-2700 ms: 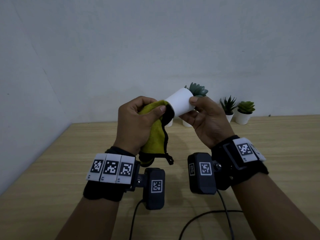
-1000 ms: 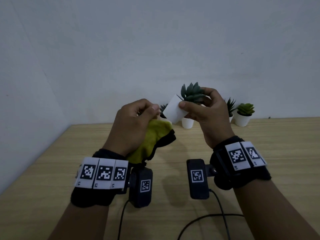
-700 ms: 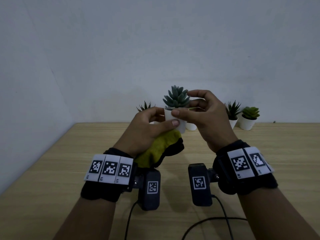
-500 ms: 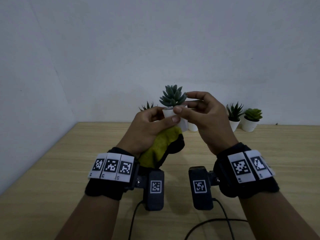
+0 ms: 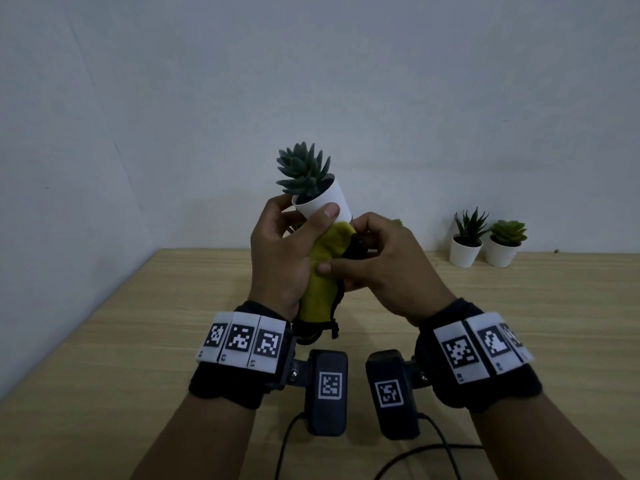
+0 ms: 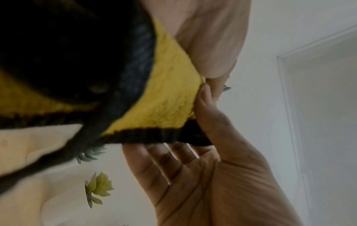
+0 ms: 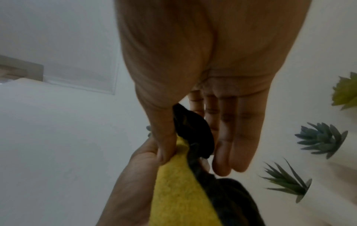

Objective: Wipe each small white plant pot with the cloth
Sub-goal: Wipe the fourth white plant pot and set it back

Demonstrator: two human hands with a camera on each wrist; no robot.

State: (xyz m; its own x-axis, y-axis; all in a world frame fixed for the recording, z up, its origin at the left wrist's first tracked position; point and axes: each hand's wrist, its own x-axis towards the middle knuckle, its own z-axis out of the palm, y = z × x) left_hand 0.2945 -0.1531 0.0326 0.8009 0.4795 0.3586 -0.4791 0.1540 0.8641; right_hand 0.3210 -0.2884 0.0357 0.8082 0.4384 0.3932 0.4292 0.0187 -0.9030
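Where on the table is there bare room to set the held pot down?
Bare wood lies left of the left hand toward the wall, and between the right hand and the two pots at the far right. Cables crowd the near edge.

Held up above the table, between both hands: a small white pot with a grey-green succulent, tilted to the left. Gripped by the left hand, thumb across the pot's wall, together with a yellow cloth with black edge, hanging from below the pot down to the wrist. Pinched by the right hand at the cloth, thumb on the yellow part. At the far right edge of the table, against the wall: two other pots, just beside each other
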